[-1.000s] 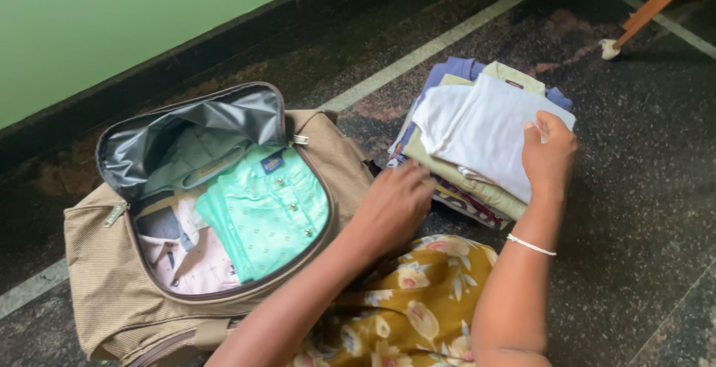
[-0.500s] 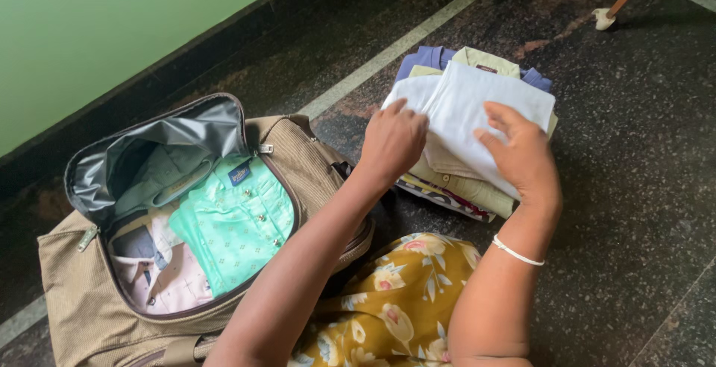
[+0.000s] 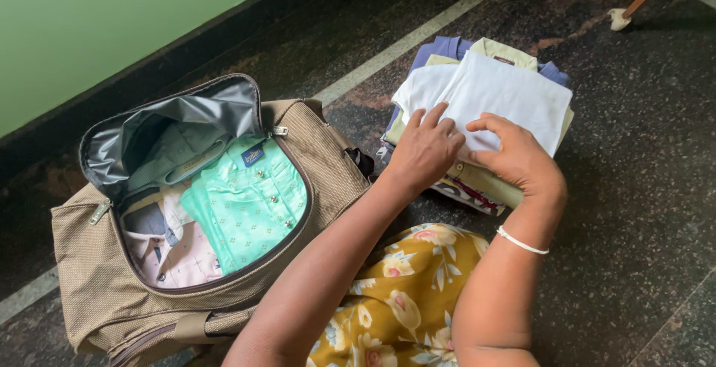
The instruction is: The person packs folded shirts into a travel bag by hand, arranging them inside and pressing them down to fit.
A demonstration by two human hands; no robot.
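A stack of folded clothes [image 3: 477, 180] lies on the dark stone floor, with a white folded garment [image 3: 514, 95] on top. My left hand [image 3: 425, 151] lies on the near left edge of that white garment, fingers together. My right hand [image 3: 522, 162], with a white bangle at the wrist, curls around its near edge beside the left. An open tan travel bag [image 3: 321, 165] sits to the left of the stack. It holds a mint green shirt [image 3: 250, 203] and a pale pink shirt [image 3: 179, 251].
A green wall [image 3: 112, 16] runs behind the bag. A wooden leg with a white foot [image 3: 623, 16] stands at the top right. My yellow floral dress [image 3: 403, 292] covers my lap below the hands. A pale stripe [image 3: 418, 35] crosses the floor.
My left hand has moved from beside the bag up onto the white garment. My right hand has come down to its near edge. The view has shifted.
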